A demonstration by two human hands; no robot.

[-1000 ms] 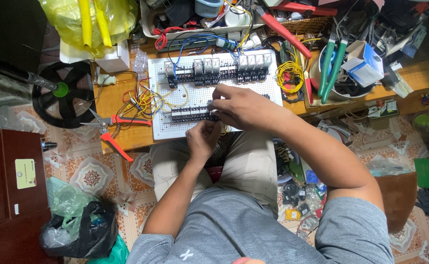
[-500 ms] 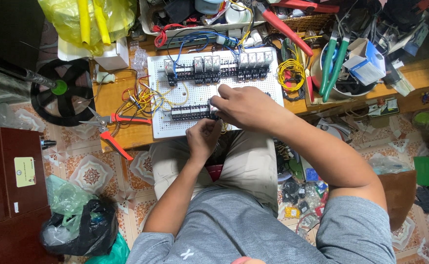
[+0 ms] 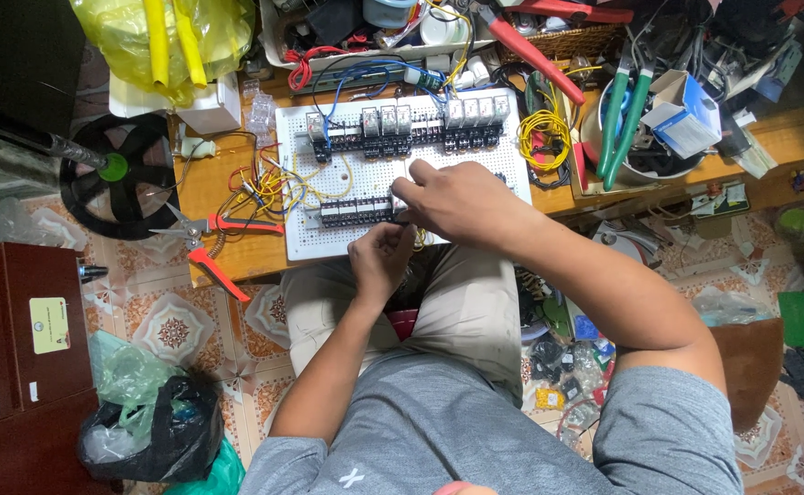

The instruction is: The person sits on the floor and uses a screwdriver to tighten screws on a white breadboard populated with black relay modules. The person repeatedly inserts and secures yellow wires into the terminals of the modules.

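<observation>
A white perforated panel (image 3: 303, 244) lies on a wooden bench (image 3: 208, 183) in front of me. It carries a row of clear relays (image 3: 402, 124) at the top and a black terminal strip (image 3: 352, 211) lower down, with yellow, red and blue wires (image 3: 269, 183) running off to the left. My right hand (image 3: 462, 202) rests on the panel with its fingertips at the right end of the terminal strip. My left hand (image 3: 382, 261) comes up from the panel's near edge with curled fingers just below the same spot. Whatever either hand holds is hidden.
Red-handled cutters (image 3: 217, 225) lie left of the panel, beside a black fan (image 3: 113, 174). A yellow wire coil (image 3: 547, 139), green-handled pliers (image 3: 627, 115) in a bowl and a blue and white box (image 3: 686, 115) crowd the right. A black bag (image 3: 154, 431) and a dark red cabinet (image 3: 17, 339) stand on the floor.
</observation>
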